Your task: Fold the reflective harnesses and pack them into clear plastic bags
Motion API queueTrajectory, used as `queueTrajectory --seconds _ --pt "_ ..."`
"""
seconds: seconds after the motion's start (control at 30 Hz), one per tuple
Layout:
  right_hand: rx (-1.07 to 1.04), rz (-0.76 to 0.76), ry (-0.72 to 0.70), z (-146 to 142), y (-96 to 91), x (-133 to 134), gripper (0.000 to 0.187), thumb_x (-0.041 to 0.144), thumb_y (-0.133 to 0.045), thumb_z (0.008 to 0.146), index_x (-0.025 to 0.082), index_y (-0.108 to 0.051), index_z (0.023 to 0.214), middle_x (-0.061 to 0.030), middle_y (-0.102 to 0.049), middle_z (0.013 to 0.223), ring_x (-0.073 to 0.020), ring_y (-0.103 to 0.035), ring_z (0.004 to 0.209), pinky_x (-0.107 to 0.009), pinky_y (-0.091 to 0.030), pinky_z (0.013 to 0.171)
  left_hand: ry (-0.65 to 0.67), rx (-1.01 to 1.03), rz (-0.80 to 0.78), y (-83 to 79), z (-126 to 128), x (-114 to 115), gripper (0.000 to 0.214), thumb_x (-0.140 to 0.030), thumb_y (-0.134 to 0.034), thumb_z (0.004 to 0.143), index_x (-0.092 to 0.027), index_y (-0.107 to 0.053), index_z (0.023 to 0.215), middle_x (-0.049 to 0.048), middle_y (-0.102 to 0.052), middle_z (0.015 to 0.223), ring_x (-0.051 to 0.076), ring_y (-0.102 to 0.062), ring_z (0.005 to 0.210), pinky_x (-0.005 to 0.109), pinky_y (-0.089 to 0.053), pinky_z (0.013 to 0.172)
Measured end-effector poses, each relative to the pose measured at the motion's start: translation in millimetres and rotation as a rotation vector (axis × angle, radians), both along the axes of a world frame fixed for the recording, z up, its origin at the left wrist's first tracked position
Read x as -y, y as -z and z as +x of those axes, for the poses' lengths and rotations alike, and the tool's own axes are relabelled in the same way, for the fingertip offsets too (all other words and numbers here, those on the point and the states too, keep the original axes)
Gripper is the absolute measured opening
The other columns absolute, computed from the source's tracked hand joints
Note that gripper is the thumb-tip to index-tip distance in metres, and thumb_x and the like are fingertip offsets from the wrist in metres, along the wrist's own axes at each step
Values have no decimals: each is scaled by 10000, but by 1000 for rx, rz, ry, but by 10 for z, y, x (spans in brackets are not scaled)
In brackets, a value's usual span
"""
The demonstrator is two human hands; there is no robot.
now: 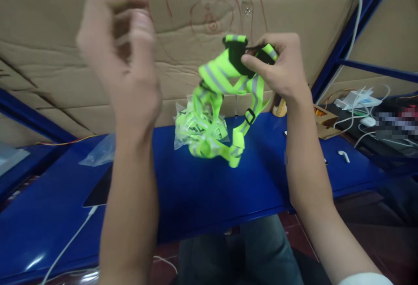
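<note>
My right hand [281, 69] pinches the top of a neon yellow-green reflective strap harness [228, 97], held up so its straps and black buckle hang down to the blue table [202, 189]. My left hand [120, 58] is raised at the left, blurred by motion, fingers curled loosely, apart from the harness. A clear plastic bag [196, 126] with more neon straps lies on the table behind the hanging harness.
An empty clear bag [98, 152] and a dark tablet [101, 189] with a white cable [68, 243] lie at the left. White earbud [343, 156], cardboard box [325, 121], chargers and cables [359, 102] sit at right. Cardboard sheets [202, 19] wall the back.
</note>
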State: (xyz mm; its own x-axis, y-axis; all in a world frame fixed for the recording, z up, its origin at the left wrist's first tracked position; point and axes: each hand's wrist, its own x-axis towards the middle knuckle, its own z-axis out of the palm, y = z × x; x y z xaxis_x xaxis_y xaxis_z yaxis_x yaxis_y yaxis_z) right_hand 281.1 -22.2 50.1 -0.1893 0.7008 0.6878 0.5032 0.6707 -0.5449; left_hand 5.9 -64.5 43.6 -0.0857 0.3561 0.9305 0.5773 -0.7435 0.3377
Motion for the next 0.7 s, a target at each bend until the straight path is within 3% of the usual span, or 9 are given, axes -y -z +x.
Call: queueTrajectory --seconds 0.03,0.1,0.2,0.4,0.53,0.7 --pt "18 -34 -27 -18 -21 59 374 620 -849 857 278 -724 947 -81 -749 909 -388 -639 1191 -453 -583 840 57 -91 53 -8 134 121 352 -488 -592 1018 -255 -667 1272 24 -662 1334 249 -667 1275 416 -557 1077" --pt "33 -87 -99 -73 -33 121 427 662 -871 826 265 -742 913 -64 -740 903 -369 -674 1124 -439 -598 810 94 -268 2 14 341 271 358 -390 -691 1007 -297 -651 1351 12 -669 1439 258 -643 1368 414 -549 1114" --pt "22 -131 -190 -207 2 99 475 702 -803 882 242 -704 827 -53 -721 904 -310 -690 1051 -396 -608 819 101 -419 -136 115 491 249 419 -399 -762 966 -330 -622 1355 37 -660 1456 321 -591 1442 485 -500 1211" --pt "8 -148 -207 -383 112 -46 542 729 -733 934 237 -604 748 -53 -673 855 -253 -667 957 -360 -612 822 135 -457 -250 291 451 -15 443 -381 -794 889 -298 -621 1289 67 -678 1365 351 -615 1382 516 -479 1224" --pt "25 -178 -168 -392 147 -65 559 757 -674 956 249 -557 753 -40 -632 831 -230 -639 927 -332 -613 802 136 -478 -214 329 439 -43 317 -292 -763 864 -270 -690 1171 76 -697 1323 351 -615 1368 495 -475 1228" --pt "30 -255 -210 -404 177 -68 571 795 -663 937 250 -564 799 -34 -667 884 -208 -645 911 -292 -590 758 116 -487 -220 368 424 -79 322 -256 -762 851 -277 -723 1170 78 -686 1343 359 -612 1354 497 -485 1210"
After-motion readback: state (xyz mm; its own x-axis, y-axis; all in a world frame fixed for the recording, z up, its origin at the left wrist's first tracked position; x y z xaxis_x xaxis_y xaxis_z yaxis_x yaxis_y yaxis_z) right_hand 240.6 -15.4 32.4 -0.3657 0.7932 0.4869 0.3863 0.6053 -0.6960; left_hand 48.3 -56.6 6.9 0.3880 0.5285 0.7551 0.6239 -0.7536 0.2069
